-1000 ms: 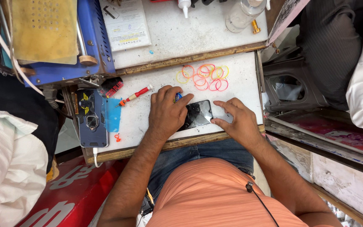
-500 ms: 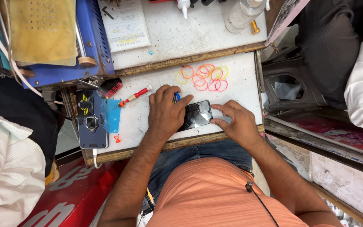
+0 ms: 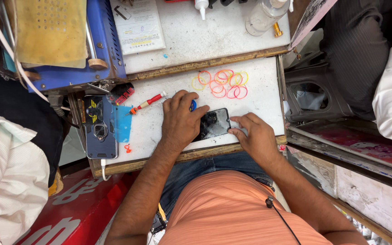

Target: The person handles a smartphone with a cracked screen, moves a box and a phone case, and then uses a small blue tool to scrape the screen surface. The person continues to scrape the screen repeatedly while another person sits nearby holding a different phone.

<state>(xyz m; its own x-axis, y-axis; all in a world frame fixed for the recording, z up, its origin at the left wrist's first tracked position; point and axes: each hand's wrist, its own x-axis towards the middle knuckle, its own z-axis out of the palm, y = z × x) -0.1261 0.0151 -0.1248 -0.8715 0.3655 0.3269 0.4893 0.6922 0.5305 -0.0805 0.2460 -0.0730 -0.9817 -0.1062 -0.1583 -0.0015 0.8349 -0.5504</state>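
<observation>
A black phone with a cracked screen (image 3: 214, 123) lies on the white worktop (image 3: 259, 100) near its front edge. My left hand (image 3: 181, 120) rests over the phone's left end, fingers curled, with a small blue object (image 3: 193, 105) showing under the fingertips. My right hand (image 3: 252, 134) sits at the phone's right end, its fingertips pressing on the lower right corner. Beyond the phone a cluster of pink, orange and yellow rubber bands (image 3: 221, 83) lies scattered.
A red-handled screwdriver (image 3: 147, 103) and a phone in a dark rugged case (image 3: 99, 127) on a blue sheet lie left. A blue machine (image 3: 69, 41) stands far left. A paper card (image 3: 137, 25), bottles (image 3: 264, 16) lie behind. Other people's sleeves at both sides.
My right hand has slid closer along the phone's right end, its fingers curling onto the lower corner. My left hand stays over the phone's left end.
</observation>
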